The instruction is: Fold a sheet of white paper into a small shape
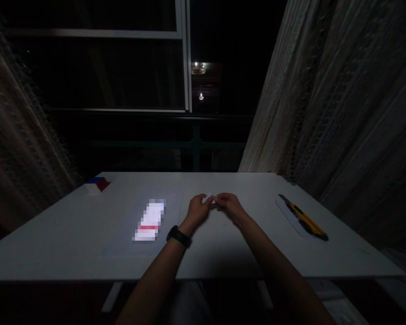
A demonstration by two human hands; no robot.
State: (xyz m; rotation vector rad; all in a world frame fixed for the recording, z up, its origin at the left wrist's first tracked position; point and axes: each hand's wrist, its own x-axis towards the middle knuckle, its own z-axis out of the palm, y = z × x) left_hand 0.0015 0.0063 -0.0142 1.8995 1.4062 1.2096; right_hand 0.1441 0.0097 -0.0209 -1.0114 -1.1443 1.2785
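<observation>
Both hands meet over the middle of the white table (219,253). A small white piece (207,197), which looks like paper, shows between them; its exact kind is too small and dim to tell. My left hand (199,210), with a black watch (178,236) at the wrist, is closed and pinches this piece. My right hand (230,206) is closed too, its thumb and fingertips pressed together at the piece's right end. The fingers partly hide what they hold.
Left of my hands a lit, blurred-out phone screen (150,221) lies on a pale sheet (118,246). A colored puzzle cube (96,184) sits at the far left. On the right, a yellow-and-black box cutter (306,219) lies beside a white strip (288,217). Curtains (325,90) frame a dark window.
</observation>
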